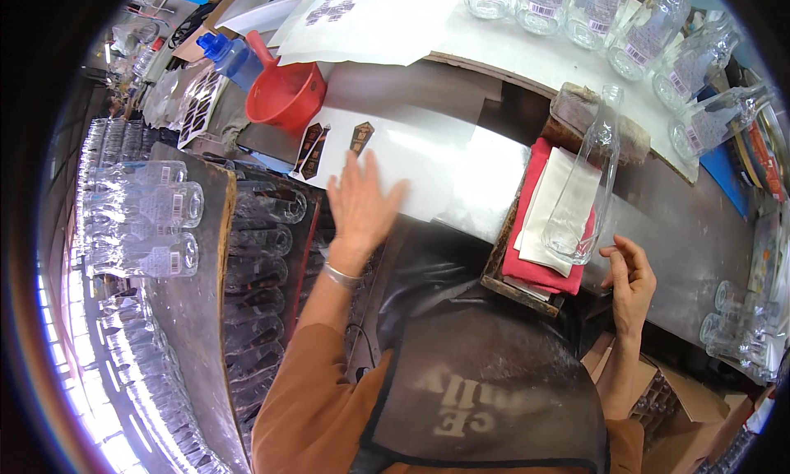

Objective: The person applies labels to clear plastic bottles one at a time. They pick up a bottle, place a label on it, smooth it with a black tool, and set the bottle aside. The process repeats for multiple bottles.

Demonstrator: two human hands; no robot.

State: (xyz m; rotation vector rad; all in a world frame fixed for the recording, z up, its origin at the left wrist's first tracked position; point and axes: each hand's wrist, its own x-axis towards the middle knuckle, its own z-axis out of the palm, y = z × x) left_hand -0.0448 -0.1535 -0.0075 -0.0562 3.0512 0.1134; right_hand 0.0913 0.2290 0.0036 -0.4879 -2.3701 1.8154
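Observation:
My left hand, slightly blurred, is spread over a white sheet, fingertips beside a dark, gold-patterned decal. Left of it lie more dark decals with a thin pale strip across them. A clear glass bottle rests on its side on a white cloth folded over a red cloth, all in a wooden tray. Close to the bottle's base, my right hand is held with bent fingers apart and nothing visible in them.
A red dipper and a blue-capped bottle stand at the back left. Several labelled glass bottles line the far shelf. More bottles fill racks at left. A block supports the bottle's neck; an open carton sits lower right.

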